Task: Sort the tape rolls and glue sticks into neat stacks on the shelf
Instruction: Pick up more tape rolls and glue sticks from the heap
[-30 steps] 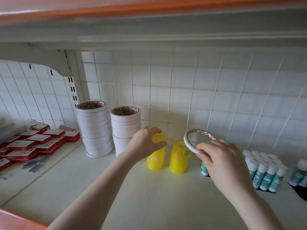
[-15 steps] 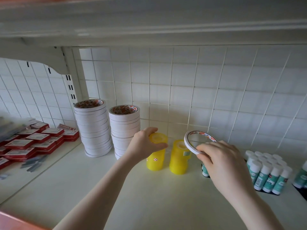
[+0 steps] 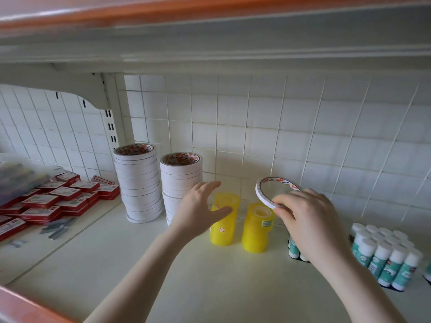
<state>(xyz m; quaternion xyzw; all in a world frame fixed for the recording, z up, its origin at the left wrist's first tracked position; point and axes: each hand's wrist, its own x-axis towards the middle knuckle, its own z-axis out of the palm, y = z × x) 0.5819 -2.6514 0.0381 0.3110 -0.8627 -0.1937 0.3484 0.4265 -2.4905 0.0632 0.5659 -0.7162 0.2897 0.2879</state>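
your left hand [image 3: 200, 207] was spread open, fingers [image 3: 210, 186] straight, at the left yellow stack [image 3: 222, 226]; the thumb lay across its front, but you could not tell whether it touched. your right hand [image 3: 310, 220] pinched a thin white tape roll [image 3: 275, 192] by its lower edge and held it tilted in the air, above and behind the right yellow stack [image 3: 256, 229]. both yellow stacks stood upright on the shelf [image 3: 210, 283], just beside each other. two tall white stacks [image 3: 140, 183] stood to their left by the grid wall [image 3: 303, 127]. glue sticks [image 3: 387, 257] stood packed upright at the right, a few more half hidden behind your right wrist. red boxes [image 3: 60, 201] lay at far left.
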